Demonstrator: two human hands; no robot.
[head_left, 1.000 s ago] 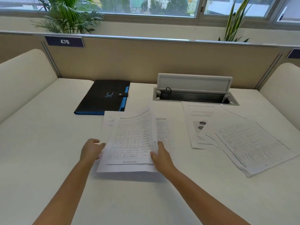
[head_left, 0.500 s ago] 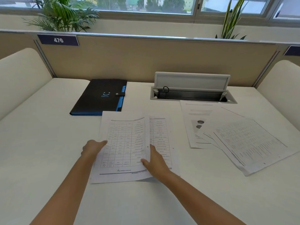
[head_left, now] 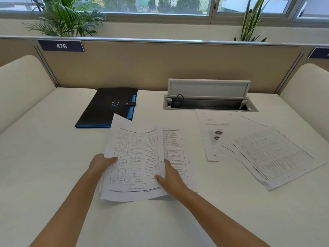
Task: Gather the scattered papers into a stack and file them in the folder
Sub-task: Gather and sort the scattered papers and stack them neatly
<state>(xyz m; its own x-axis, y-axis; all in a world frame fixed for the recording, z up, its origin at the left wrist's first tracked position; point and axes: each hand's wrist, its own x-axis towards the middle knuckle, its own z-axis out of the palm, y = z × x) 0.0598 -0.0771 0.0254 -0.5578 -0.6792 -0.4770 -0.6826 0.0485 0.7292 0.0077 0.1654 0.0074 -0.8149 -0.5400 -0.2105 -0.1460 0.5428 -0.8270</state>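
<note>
A printed table sheet (head_left: 136, 157) is lifted off the white desk (head_left: 44, 157), its far end curling up. My left hand (head_left: 101, 162) grips its left edge and my right hand (head_left: 170, 177) grips its lower right edge. Under it a second table sheet (head_left: 175, 150) lies flat. A black folder with blue edges (head_left: 108, 107) lies snapped shut at the back left, its near corner overlapped by the lifted sheet. Several more papers (head_left: 263, 154) lie fanned out on the right.
An open cable tray with a raised lid (head_left: 208, 97) sits in the desk at the back centre. A beige partition (head_left: 160, 65) with a plate marked 476 closes the back. Padded side panels (head_left: 21, 86) flank the desk.
The table sheet was pressed flat on the desk half a second ago; now both hands have lifted it, and its far end curls up over the folder's corner.
</note>
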